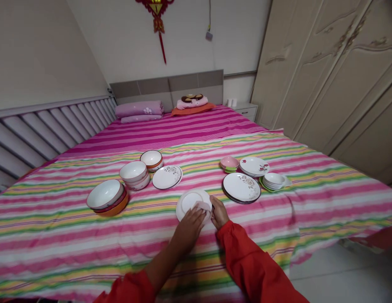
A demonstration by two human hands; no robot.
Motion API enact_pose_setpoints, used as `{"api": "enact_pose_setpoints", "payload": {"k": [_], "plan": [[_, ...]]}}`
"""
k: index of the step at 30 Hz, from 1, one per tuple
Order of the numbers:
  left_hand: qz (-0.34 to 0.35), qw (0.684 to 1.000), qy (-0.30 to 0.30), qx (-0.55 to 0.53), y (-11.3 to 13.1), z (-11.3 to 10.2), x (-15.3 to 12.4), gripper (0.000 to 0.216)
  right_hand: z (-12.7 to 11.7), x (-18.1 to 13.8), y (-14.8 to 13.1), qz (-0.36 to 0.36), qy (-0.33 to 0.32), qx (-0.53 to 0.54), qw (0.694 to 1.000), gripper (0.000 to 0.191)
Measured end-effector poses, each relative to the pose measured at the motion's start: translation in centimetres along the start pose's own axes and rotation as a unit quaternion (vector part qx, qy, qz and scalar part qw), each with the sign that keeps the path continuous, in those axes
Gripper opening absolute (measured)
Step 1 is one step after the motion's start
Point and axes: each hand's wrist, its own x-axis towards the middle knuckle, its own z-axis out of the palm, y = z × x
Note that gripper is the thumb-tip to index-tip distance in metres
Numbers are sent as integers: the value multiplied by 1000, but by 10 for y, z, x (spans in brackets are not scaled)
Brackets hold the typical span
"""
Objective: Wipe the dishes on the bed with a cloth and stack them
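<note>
A white plate (185, 202) is tilted up over the striped cover, its underside with the foot ring facing me. Its right rim is gripped by my right hand (219, 213), fingers closed around the edge. My left hand (191, 226) presses a pale pinkish cloth (206, 207) against the plate's lower right part; the fingers lie over the cloth and partly hide it. Beyond the plate, to the left, lie flowered plates (167, 176). Another stack of flowered plates (241, 187) sits just right of my right hand.
Stacked bowls stand at left: large bowls (105, 195), medium bowls (133, 172) and rimmed bowls (151, 158). At right are a pink bowl (229, 162), red-flowered plates (254, 166) and small white bowls (274, 180). The bed's edge (290, 269) drops to the floor at right.
</note>
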Motion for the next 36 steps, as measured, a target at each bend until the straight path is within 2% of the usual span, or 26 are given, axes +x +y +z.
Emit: {"api": "enact_pose_setpoints", "payload": {"k": [3,6,9,12,15,18,22,25,29,33,36], "plan": [[-15,1000,11,9,-22,6,-29,42,0,0,0,2,-6,-8,1000,40],[-87,995,40,-5,-52,3,-39,43,1,0,0,2,-7,-12,1000,42],[-177,983,38,-36,-76,-5,-24,44,2,-1,-2,8,-4,-13,1000,42],[-208,974,13,-85,-87,-14,9,46,2,-1,-3,15,3,-8,1000,42],[-188,975,3,-117,-83,-20,49,48,2,0,-3,15,9,-4,1000,40],[-147,980,-4,-132,-65,-20,81,49,1,2,-2,9,14,2,1000,40],[-91,985,-14,-143,-26,-17,96,47,2,3,-1,3,24,5,1000,38],[-62,991,-10,-115,-1,-15,84,45,2,2,-1,-2,31,-2,1000,34],[-35,998,-6,-57,15,-10,44,42,2,2,0,-10,22,-4,1000,32],[16,1000,6,6,4,7,-8,40,1,2,3,-26,16,-8,1000,37],[-3,999,22,27,-22,21,-40,43,0,1,3,-5,-1,-15,1000,42]]}}
